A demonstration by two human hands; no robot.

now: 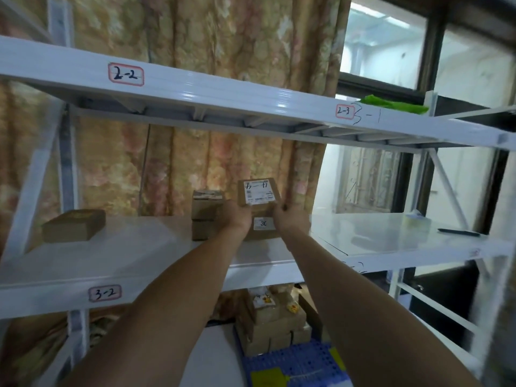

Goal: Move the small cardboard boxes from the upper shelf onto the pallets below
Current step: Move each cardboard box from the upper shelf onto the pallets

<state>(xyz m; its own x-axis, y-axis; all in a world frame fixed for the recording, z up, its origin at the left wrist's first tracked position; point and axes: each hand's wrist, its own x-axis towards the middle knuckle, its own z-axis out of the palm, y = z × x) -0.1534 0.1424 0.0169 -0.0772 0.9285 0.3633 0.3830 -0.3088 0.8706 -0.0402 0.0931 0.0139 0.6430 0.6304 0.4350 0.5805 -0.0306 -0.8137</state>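
Head view is showing both bare arms reaching up and forward to the white shelf (134,263) marked 3-2. The left grip (236,216) is clamped on the lower left corner of the labelled box (258,192), fingers curled round its edge. The right grip (290,217) is clamped on the lower right corner, fingertips curling over the side.

The labelled box is standing tipped up, its white label (with handwritten strokes across the top) facing the camera. It is sitting on top of the 30 box (262,226), a second cardboard box bearing a small sticker that reads 30. That box is resting on the shelf between the two wrists; whether the grips are also touching it I cannot tell.

Just beside the left grip, a stack (207,215) of two more boxes is standing on the same shelf, one upon the other. Well apart to the left, a flat box (74,225) is lying alone. Under the shelf, a pile (272,321) of cardboard boxes is sitting on a blue pallet (296,361), near its far edge.

On the neighbouring shelf section to the right, a pen (458,232) is lying. The beam (195,88) overhead is carrying the labels 2-2 and 2-3, and something green (393,105) is lying on it at the right. A patterned curtain (195,37) is hanging behind the rack.
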